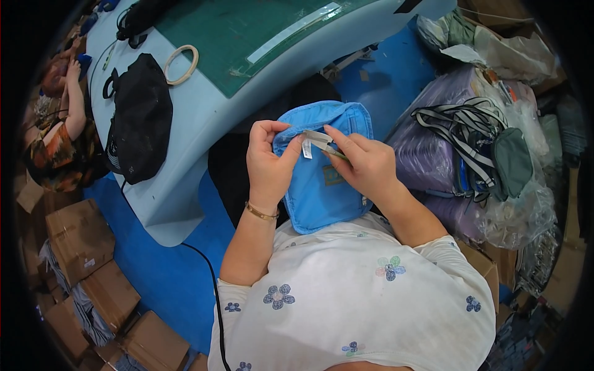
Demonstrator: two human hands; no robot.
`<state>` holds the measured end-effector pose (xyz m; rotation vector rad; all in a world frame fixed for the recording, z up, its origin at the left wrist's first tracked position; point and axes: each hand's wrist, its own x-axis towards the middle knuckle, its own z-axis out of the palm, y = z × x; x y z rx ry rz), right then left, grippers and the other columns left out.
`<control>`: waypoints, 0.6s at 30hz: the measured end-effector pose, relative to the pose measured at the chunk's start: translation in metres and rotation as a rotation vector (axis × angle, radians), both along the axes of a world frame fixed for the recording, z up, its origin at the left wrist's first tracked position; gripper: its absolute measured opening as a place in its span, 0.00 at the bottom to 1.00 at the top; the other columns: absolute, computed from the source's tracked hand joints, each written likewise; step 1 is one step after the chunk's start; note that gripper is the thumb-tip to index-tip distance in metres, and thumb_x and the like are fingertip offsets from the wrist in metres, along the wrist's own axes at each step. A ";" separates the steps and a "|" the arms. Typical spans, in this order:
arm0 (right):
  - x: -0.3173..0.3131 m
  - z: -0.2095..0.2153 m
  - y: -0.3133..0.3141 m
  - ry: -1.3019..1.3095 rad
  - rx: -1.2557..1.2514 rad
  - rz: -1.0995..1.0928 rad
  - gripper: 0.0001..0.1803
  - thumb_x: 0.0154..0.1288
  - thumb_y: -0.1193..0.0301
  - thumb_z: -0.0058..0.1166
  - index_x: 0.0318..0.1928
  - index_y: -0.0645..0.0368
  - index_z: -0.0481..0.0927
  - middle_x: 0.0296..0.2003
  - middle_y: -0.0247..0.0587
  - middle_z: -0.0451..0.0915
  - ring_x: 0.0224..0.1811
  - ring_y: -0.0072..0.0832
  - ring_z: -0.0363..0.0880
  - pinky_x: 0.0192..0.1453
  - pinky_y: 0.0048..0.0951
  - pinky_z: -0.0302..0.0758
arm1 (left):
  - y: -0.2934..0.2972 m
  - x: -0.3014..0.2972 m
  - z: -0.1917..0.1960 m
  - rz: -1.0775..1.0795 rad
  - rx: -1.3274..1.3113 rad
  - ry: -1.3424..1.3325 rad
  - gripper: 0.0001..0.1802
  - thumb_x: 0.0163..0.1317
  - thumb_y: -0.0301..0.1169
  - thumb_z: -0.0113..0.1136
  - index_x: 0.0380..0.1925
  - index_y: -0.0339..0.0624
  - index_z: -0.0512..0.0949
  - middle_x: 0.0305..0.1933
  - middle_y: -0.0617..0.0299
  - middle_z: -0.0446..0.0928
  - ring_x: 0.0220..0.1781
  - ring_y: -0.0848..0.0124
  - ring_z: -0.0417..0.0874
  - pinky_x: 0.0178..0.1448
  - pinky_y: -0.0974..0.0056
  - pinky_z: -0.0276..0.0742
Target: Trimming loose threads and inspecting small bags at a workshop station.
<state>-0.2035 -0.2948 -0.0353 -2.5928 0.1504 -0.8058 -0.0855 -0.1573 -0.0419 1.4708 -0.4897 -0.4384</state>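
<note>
A blue fabric bag [297,198] rests against my lap, with a small white label [307,149] near its upper left part and a tan patch lower down. My left hand [270,154] pinches the bag's fabric at the upper left edge, next to the label. In my right hand [369,162] is a pair of thread snips [322,141], gripped between thumb and fingers. The blades point left and meet the fabric just above the label. Whether they are cutting a thread, I cannot tell.
A light blue table [204,114] ahead carries a green mat [216,55], a black bag [143,120] and a tape roll [182,64]. Cardboard boxes [80,238] stand at left, near another person [68,136]. Wrapped purple bundles [427,142] and a grey-green pouch [515,162] lie at right.
</note>
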 end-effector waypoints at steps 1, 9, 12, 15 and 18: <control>0.000 0.000 0.001 -0.001 0.000 0.001 0.25 0.48 0.69 0.64 0.50 0.53 0.78 0.21 0.31 0.72 0.18 0.26 0.72 0.21 0.25 0.68 | 0.001 -0.001 0.000 0.010 -0.007 0.004 0.14 0.55 0.20 0.62 0.38 0.37 0.68 0.38 0.61 0.74 0.40 0.78 0.75 0.44 0.74 0.73; 0.001 -0.001 0.005 0.016 -0.046 -0.012 0.27 0.46 0.70 0.65 0.52 0.54 0.77 0.22 0.31 0.72 0.18 0.26 0.72 0.21 0.25 0.68 | 0.002 0.000 -0.004 0.013 -0.018 -0.017 0.14 0.54 0.19 0.61 0.38 0.37 0.69 0.39 0.61 0.74 0.41 0.78 0.75 0.46 0.73 0.72; 0.000 -0.002 0.007 -0.002 0.010 -0.022 0.26 0.48 0.70 0.65 0.51 0.54 0.78 0.22 0.32 0.73 0.18 0.26 0.72 0.21 0.25 0.69 | 0.003 0.000 -0.003 0.023 -0.022 -0.031 0.13 0.53 0.19 0.62 0.37 0.38 0.70 0.38 0.62 0.75 0.39 0.78 0.75 0.45 0.74 0.72; -0.002 -0.003 0.008 0.012 0.168 -0.008 0.23 0.51 0.69 0.64 0.51 0.54 0.78 0.23 0.33 0.75 0.18 0.27 0.73 0.21 0.25 0.69 | 0.003 0.000 -0.002 0.020 -0.023 -0.004 0.12 0.52 0.19 0.63 0.35 0.38 0.72 0.36 0.64 0.75 0.37 0.79 0.75 0.43 0.75 0.72; -0.003 -0.002 0.007 0.018 0.178 0.031 0.22 0.52 0.69 0.63 0.50 0.54 0.78 0.23 0.34 0.75 0.19 0.28 0.74 0.21 0.25 0.70 | 0.005 0.000 -0.003 0.032 -0.041 -0.016 0.11 0.51 0.18 0.63 0.34 0.37 0.75 0.35 0.65 0.76 0.37 0.80 0.76 0.42 0.76 0.72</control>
